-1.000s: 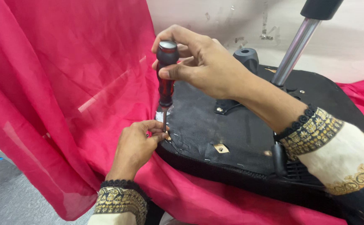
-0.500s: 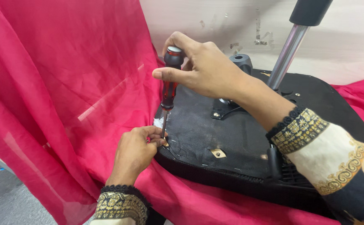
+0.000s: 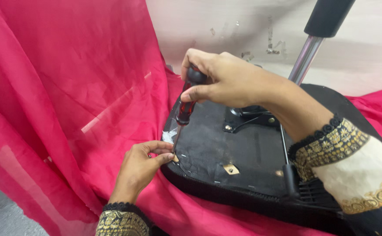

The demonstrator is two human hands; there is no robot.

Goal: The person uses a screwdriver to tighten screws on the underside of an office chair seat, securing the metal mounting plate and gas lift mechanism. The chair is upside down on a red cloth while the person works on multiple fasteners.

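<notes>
Gripping a red-handled screwdriver (image 3: 185, 108) in the right hand (image 3: 226, 81), tip down at the near-left corner of the upturned chair seat (image 3: 243, 153). Left hand (image 3: 140, 168) fingers pinched around the tip. Fastener apparently not yet out; staples elsewhere along the seat edge untouched.

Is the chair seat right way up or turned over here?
Turned over. The chair seat shows its black fabric-covered underside, with a mounting plate and chrome post pointing upward.
</notes>
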